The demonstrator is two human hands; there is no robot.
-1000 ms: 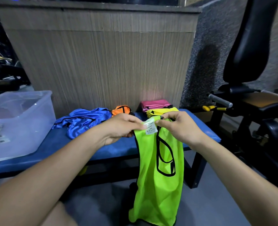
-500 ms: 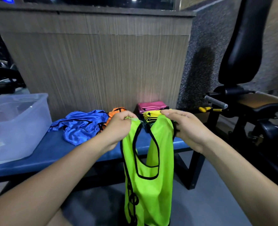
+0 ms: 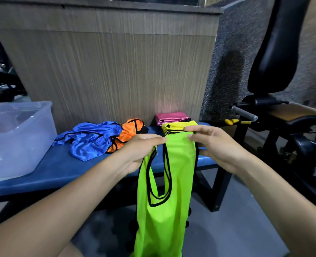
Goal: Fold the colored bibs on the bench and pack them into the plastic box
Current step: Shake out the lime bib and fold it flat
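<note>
A neon green bib (image 3: 164,210) with black trim hangs in front of the blue bench (image 3: 60,171), reaching down toward the floor. My left hand (image 3: 140,151) pinches its top left shoulder strap. My right hand (image 3: 214,145) holds the top right strap, fingers laid over the cloth. On the bench behind lie a crumpled blue bib (image 3: 90,140), a crumpled orange bib (image 3: 129,132), a folded yellow bib (image 3: 177,127) and a folded pink bib (image 3: 172,117). The clear plastic box (image 3: 18,138) stands at the bench's left end.
A wood-panelled counter wall (image 3: 107,71) rises right behind the bench. A black gym machine (image 3: 275,112) with a padded seat and handle stands to the right. Grey floor (image 3: 227,229) lies below the bench.
The white label I held a second ago is out of my fingers. The bib is turned and held by its shoulder straps, with my hands a little farther apart.
</note>
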